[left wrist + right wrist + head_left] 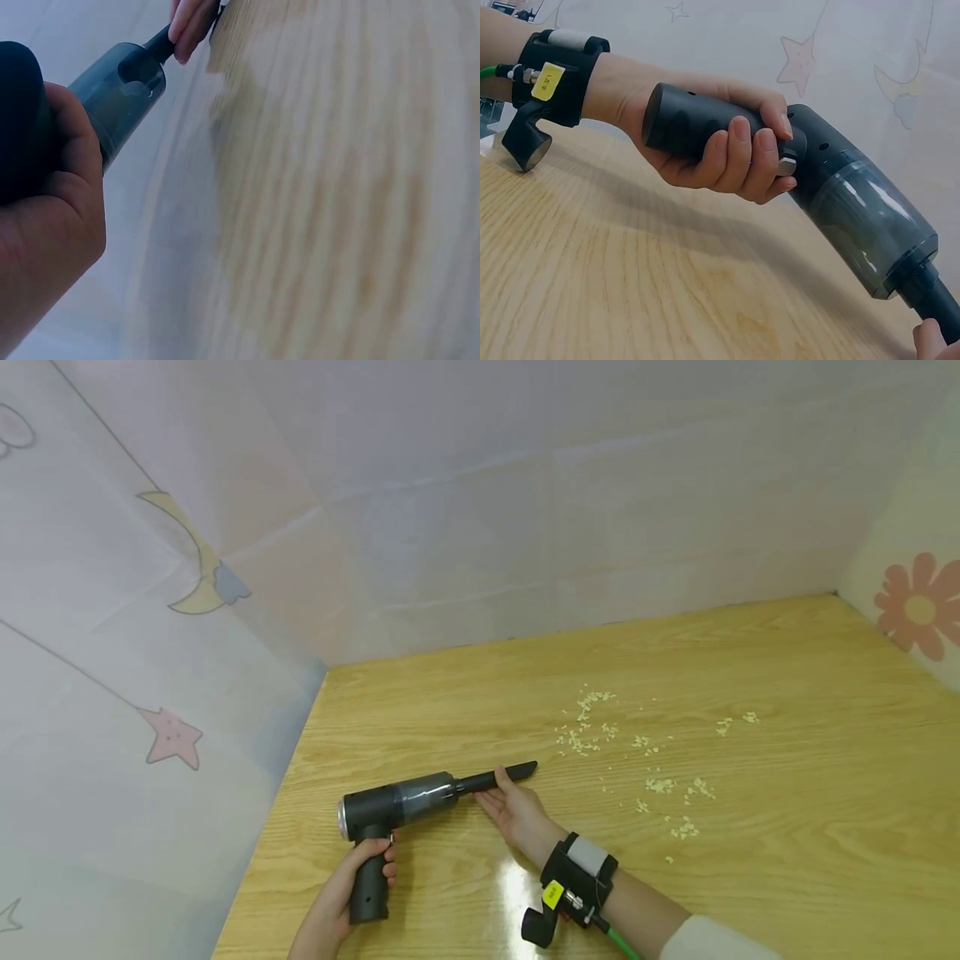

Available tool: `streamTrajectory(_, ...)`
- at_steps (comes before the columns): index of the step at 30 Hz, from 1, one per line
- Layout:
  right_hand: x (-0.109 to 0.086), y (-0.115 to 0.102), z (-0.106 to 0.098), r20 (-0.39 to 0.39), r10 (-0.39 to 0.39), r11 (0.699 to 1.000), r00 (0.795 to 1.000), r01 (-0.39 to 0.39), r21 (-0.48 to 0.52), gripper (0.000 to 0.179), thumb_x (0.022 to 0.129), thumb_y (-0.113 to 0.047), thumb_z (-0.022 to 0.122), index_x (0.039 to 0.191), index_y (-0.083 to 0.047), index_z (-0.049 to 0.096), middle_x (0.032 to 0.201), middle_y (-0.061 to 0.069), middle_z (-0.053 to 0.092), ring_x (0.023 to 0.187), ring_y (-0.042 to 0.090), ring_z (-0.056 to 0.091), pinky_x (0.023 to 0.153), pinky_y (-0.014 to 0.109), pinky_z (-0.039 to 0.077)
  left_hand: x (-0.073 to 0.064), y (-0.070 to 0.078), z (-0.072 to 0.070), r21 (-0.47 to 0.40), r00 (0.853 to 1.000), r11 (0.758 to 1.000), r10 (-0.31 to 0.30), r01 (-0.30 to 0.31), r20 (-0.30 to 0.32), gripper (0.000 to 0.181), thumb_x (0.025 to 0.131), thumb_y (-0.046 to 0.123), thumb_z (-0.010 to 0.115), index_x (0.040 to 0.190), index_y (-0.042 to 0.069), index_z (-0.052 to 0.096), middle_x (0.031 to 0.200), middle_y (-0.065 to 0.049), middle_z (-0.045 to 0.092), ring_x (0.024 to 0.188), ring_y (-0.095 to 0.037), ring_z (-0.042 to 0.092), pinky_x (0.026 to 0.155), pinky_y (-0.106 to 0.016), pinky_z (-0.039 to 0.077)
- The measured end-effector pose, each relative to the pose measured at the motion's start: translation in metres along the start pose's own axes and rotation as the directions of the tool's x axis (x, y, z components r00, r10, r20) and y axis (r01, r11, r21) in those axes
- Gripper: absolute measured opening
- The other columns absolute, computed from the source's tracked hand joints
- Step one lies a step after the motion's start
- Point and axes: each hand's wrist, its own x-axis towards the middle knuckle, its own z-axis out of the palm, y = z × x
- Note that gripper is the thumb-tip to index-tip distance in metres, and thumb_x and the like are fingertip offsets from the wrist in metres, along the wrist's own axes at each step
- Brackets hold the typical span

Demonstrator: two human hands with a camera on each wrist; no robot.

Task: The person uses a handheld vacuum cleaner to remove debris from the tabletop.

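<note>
A black handheld vacuum cleaner (371, 806) with a clear dust cup (423, 797) is held at the left of the table. My left hand (341, 881) grips its handle (369, 885); in the right wrist view, several fingers (739, 150) curl around it beside a silver button (786, 166). Between thumb and fingers, my right hand (521, 818) pinches the narrow black nozzle (521, 770), whose slanted tip points right. Small pale flakes (577, 739) lie scattered on the wood to the right of that tip.
The wood-grain table (810, 827) meets a pale cloth backdrop (450, 543) behind and at both sides. More flakes (684, 829) lie in loose clusters toward the right. My right wrist carries a black strap (577, 868) with a camera and green cable (621, 943).
</note>
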Motion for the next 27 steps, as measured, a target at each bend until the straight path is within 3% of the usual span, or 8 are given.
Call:
streamTrajectory(6,0.002,-0.008,0.001,-0.020,0.019,1.000,1.000,-0.019,0.008,0.055,0.102,-0.018,0.038,0.143,0.013,0.020,0.145,0.036,0.026,0.139,0.043,0.030,0.116,0.041,0.028,0.006,-0.001,0.004,0.009,1.000,1.000,0.009,-0.008,-0.009,0.011,0.099,0.018,0.041,0.106,0.016,0.050,0.078,0.011,0.052,0.067,0.000,0.052,0.068,-0.017,0.047)
streamTrajectory(17,0.003,-0.033,-0.004,0.012,0.067,0.995,0.998,-0.067,0.072,0.059,0.104,-0.018,0.030,0.150,0.006,0.001,0.151,0.038,0.009,0.144,0.042,0.019,0.118,0.041,0.022,0.023,0.001,0.023,0.093,0.997,0.995,0.050,-0.044,-0.061,0.013,0.095,0.017,0.046,0.107,0.012,0.048,0.076,0.010,0.052,0.066,-0.001,0.052,0.066,-0.018,0.047)
streamTrajectory(27,0.004,-0.044,-0.005,0.025,0.077,0.994,0.997,-0.079,0.073,0.059,0.104,-0.021,0.024,0.150,0.002,-0.007,0.152,0.037,0.006,0.144,0.044,0.016,0.119,0.043,0.020,0.032,0.000,0.036,0.105,0.993,0.993,0.061,-0.050,-0.100,0.015,0.093,0.017,0.049,0.107,0.010,0.048,0.077,0.009,0.052,0.066,-0.002,0.053,0.067,-0.019,0.048)
